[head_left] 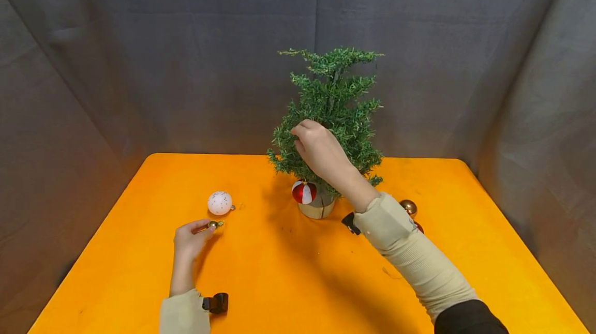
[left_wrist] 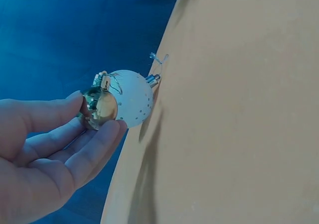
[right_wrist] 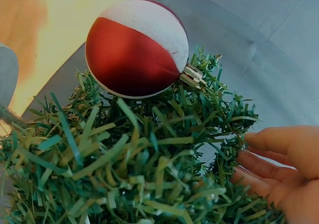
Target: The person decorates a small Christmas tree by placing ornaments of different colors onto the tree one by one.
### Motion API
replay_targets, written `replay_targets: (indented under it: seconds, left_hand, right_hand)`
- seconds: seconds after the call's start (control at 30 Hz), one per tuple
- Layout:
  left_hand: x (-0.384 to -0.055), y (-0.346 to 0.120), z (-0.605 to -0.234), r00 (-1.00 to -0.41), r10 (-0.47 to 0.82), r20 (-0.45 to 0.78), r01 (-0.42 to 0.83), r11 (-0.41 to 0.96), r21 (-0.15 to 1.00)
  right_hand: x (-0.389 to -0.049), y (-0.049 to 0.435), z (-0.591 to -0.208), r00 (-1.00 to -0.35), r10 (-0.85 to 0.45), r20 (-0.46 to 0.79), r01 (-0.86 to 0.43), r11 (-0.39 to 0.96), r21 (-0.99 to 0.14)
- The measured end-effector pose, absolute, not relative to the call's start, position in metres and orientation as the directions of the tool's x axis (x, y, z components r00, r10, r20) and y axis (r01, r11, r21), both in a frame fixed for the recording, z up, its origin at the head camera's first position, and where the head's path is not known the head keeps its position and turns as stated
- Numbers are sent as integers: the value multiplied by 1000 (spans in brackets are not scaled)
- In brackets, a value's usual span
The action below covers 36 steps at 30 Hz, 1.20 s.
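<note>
A small shiny gold Christmas bauble is pinched between the thumb and fingers of my left hand, just above the table. Close behind it lies a white speckled bauble with a silver cap and a thin loop. My right hand is at the front left of a small green Christmas tree. Its fingers pinch the tip of a branch, with the exact contact partly hidden by needles. A red and white striped bauble hangs from a low branch below that hand.
The tree stands on a round wooden base on the orange table. Right of it, partly behind the right sleeve, lie a copper-coloured bauble and a red one. Grey cloth surrounds the table.
</note>
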<state>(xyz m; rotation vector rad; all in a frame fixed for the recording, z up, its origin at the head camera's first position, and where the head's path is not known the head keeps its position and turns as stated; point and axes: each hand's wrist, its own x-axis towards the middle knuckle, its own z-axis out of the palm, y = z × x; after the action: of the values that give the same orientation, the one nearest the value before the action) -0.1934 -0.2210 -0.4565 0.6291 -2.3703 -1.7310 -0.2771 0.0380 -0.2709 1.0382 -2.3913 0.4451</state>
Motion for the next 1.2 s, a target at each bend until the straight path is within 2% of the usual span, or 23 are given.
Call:
replay_targets:
  seconds: [0.27,0.5,0.73,0.8,0.97,1.03,1.2]
  left_hand:
    - [-216,-241,-504,-889,-432,-150,-167,2,986]
    - [-225,-246,-515,-889,-430,-159,-136,-85,987]
    - [-226,-242,-513,-912,-402,-87,1,-214,977]
    - [-219,-237,-500,-941,-338,-32,78,-307,949]
    - [-223,-234,-500,-955,-295,-1,128,-418,899]
    - [-229,-233,-506,-947,-321,-23,112,-396,911]
    - [-208,-209,-455,-953,-303,-14,99,-355,929]
  right_hand:
    - [-278,37,-271,-593,-585,553,-748,655,-108]
    - [-277,38,-270,-588,-586,558,-752,649,-112]
    - [-276,38,-270,-589,-589,553,-754,647,-113]
    - [-276,38,-270,-593,-590,548,-751,651,-111]
    - [-277,38,-270,-595,-589,547,-749,653,-110]
    - [-277,38,-271,-594,-589,548,-750,652,-112]
    - [-277,37,-271,-593,-588,551,-749,653,-110]
